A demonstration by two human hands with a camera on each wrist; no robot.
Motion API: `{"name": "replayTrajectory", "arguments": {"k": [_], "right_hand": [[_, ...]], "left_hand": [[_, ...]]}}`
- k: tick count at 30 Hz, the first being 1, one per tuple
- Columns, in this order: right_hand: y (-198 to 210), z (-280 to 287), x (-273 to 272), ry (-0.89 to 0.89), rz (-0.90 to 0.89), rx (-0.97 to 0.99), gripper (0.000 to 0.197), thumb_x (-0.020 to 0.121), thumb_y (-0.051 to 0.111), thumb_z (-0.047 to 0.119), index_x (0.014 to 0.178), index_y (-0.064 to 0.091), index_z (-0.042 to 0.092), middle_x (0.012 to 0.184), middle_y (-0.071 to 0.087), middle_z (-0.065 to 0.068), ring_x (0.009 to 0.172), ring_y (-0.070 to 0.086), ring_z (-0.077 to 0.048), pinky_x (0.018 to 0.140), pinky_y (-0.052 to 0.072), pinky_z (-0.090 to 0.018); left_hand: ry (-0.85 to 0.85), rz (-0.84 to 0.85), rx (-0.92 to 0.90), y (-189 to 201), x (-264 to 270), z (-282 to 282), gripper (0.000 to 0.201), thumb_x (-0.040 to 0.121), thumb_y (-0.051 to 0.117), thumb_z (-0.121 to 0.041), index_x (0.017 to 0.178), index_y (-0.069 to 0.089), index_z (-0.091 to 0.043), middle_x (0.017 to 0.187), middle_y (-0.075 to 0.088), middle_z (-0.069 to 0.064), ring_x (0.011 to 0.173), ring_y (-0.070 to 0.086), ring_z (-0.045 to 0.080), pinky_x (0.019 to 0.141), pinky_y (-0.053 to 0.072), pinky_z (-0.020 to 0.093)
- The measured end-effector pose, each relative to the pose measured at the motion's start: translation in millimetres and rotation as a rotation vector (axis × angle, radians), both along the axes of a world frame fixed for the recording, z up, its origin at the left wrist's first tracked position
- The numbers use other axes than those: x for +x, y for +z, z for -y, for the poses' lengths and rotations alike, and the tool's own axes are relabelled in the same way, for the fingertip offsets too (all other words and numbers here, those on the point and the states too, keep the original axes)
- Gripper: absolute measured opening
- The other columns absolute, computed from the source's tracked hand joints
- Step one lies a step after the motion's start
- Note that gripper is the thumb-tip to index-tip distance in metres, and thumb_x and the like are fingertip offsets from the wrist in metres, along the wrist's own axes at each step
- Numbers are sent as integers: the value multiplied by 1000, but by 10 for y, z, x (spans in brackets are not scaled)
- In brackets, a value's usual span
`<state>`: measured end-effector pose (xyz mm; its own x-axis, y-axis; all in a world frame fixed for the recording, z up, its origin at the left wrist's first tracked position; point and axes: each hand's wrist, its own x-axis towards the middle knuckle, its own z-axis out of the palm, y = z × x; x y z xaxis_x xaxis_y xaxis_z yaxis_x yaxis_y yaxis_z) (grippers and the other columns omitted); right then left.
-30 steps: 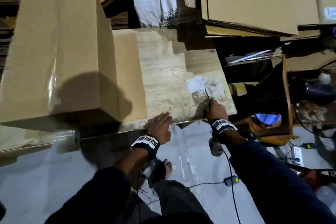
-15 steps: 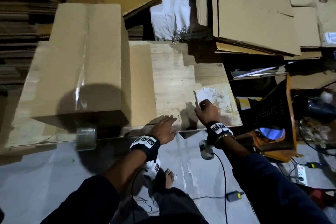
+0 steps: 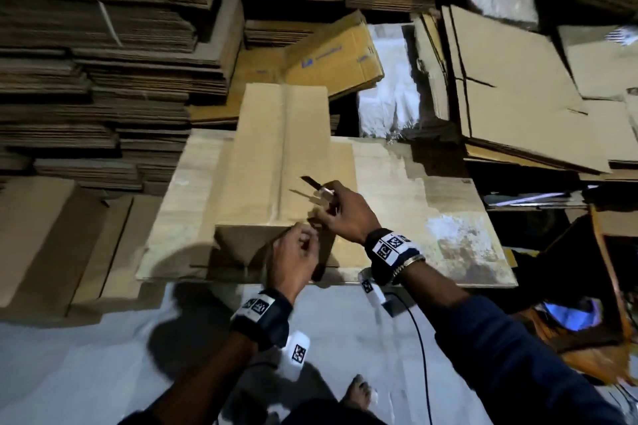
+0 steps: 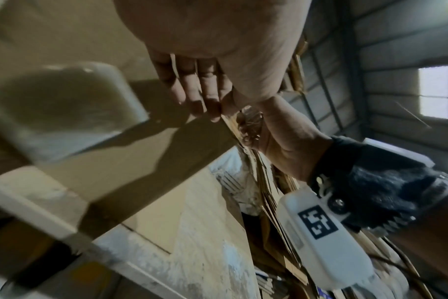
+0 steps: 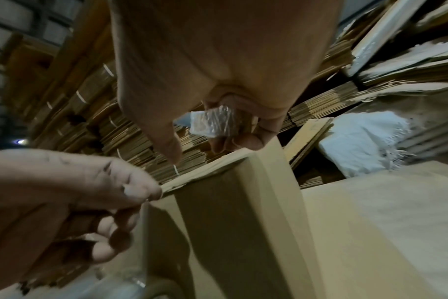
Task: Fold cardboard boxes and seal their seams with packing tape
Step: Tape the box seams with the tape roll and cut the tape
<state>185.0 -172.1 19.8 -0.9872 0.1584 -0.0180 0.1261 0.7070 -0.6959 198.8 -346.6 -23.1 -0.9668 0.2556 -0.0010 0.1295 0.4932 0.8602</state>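
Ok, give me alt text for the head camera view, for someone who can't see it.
Over a taped cardboard box on a worn wooden table, the right hand holds a small knife, blade pointing away, while the left hand pinches something at the box's near edge. Stacks of flattened cardboard surround them.

Pretty dim overall, lit from above and behind. Heavy dark shadow [image 3: 193, 262] across the near face of the box [image 3: 272, 155] and over the pale floor [image 3: 69, 373] at lower left of the head view. Murky and near black at the right edge. Soft motion smear on the cardboard stacks [image 3: 103, 45] at upper left, lines bowed toward the corners. Blown-out window [image 4: 435, 92] at right of the left wrist view, tape roll [image 4: 64, 109] badly blurred. Close-up skin out of focus in both wrist views.
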Motion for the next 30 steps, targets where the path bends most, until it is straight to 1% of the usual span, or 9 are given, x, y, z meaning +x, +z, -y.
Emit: {"name": "replayTrajectory", "arguments": {"k": [4,7,9,11,16,20,23,26,30], "right_hand": [[10,342,-145,61,100,165,76,71,85,65,126,54,22,107,68,0,92,62,-22,73,47,-32],[-58,499,-192,-19,123,345,85,59,78,83,120,52,29,109,65,3,98,61,-24,78,55,-39],[-95,586,-188,-39,126,442,92,56,73,89,123,51,31,112,63,3,105,59,-26,80,55,-40],[-114,637,-192,-80,112,475,96,54,71,92,125,51,31,114,64,3,107,59,-27,79,54,-40],[-130,657,-198,-96,128,501,97,56,75,88,128,49,28,119,64,1,111,59,-27,83,52,-38],[-43,701,-204,-106,181,504,99,57,74,89,129,45,28,122,63,-1,112,59,-28,84,53,-41],[54,755,-228,-97,220,504,100,55,76,88,127,43,28,124,64,-3,112,59,-29,82,53,-42],[90,775,-248,-98,263,477,99,56,81,83,127,41,26,127,62,-5,114,57,-30,84,54,-43],[114,854,-171,-59,234,347,91,71,86,62,137,40,19,134,57,-10,116,55,-30,90,52,-41]], "left_hand": [[234,15,-49,-78,-98,441,7,89,69,-24,90,65,-30,90,67,-8,90,63,18,67,42,28],[361,233,-51,-305,-245,560,37,83,76,-38,110,54,-25,111,64,1,108,60,26,87,45,35],[348,484,81,-493,-339,575,65,74,77,-59,120,41,-31,121,57,5,108,61,34,91,56,51],[241,626,138,-651,-343,565,70,72,71,-69,122,40,-31,125,60,8,105,63,34,91,58,58],[195,538,48,-691,-235,648,61,91,70,-55,137,51,-21,126,65,6,113,63,31,96,51,41],[197,663,85,-672,-351,688,80,67,72,-73,130,62,-25,121,69,2,109,66,31,96,57,48],[131,732,175,-573,-425,707,46,79,73,-60,103,69,-22,100,73,2,92,68,23,82,59,36],[8,733,287,-564,-408,721,23,99,65,-34,106,73,-14,89,69,7,79,58,20,60,40,26],[16,670,414,-678,-306,785,20,96,70,-34,102,77,-17,95,76,7,91,68,29,76,55,37]]}}
